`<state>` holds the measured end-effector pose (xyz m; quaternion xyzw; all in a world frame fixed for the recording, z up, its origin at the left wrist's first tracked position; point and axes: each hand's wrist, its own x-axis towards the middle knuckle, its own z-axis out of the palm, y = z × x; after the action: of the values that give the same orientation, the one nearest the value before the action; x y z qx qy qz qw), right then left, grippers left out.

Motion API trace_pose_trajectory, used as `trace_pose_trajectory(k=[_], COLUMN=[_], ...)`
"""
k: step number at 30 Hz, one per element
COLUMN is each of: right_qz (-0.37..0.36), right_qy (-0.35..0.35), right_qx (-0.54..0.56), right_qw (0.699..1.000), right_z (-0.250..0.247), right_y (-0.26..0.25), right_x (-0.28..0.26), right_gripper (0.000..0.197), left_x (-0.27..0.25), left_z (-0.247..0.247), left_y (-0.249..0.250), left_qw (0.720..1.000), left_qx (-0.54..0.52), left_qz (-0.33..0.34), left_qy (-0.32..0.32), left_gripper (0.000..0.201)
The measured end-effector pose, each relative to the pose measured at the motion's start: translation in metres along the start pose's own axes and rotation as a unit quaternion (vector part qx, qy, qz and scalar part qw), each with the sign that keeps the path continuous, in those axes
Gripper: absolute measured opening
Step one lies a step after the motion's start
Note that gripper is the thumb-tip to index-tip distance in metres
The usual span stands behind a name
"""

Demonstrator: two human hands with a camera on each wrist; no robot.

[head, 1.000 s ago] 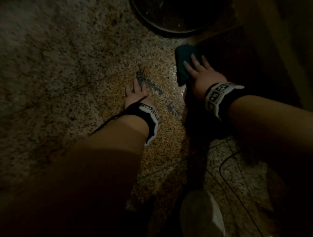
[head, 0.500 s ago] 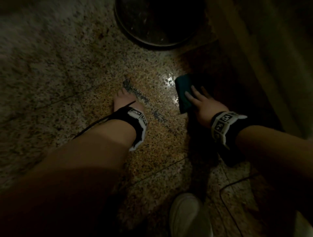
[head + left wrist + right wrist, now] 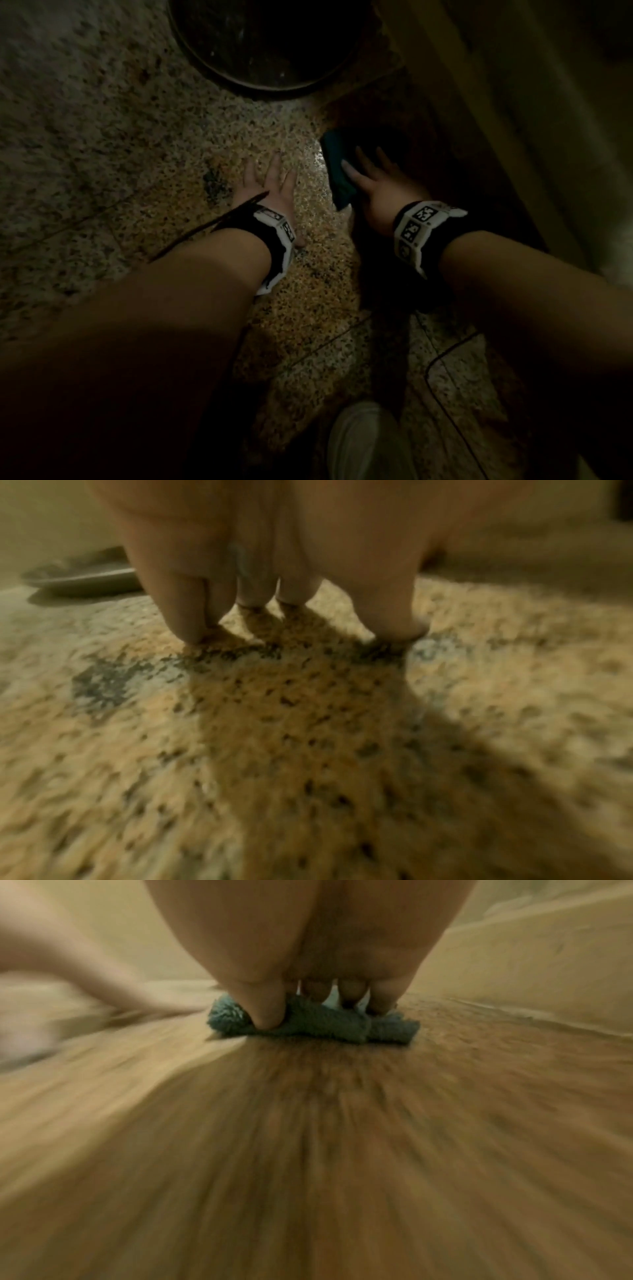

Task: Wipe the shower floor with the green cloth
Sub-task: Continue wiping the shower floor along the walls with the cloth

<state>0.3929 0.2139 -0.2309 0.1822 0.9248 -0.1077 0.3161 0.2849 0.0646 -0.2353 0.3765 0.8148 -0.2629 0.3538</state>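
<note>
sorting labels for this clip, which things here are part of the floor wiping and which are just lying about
Part of the job:
- green cloth, lying on the floor
- right hand, fingers pressing down on the cloth
- shower floor, speckled stone
- left hand, fingers spread, braced on the floor

Just there:
- dark round basin at the top
- white shoe at the bottom
- thin black cable on the floor

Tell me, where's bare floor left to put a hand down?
Bare speckled floor spreads left of the left hand, up to the dark round basin. It is crowded on the right: right hand presses the green cloth near the wall.
</note>
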Motion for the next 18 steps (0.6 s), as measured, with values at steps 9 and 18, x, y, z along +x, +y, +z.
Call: trace_pose_trajectory(k=[9, 18], right_qz=[0.065, 0.076], right_qy=[0.016, 0.033], right_qx=[0.047, 0.064], right_qw=[0.997, 0.994], right_z=[-0.046, -0.024], right_y=[0.013, 0.028], right_x=[0.05, 0.014], right_gripper=[0.062, 0.055], left_x=[-0.003, -0.01], left_z=[-0.014, -0.016], left_y=[0.004, 0.003], left_qw=[0.998, 0.998], left_qx=[-0.052, -0.042], left_qz=[-0.01, -0.009], left_qy=[-0.031, -0.039], left_gripper=[0.103, 0.126])
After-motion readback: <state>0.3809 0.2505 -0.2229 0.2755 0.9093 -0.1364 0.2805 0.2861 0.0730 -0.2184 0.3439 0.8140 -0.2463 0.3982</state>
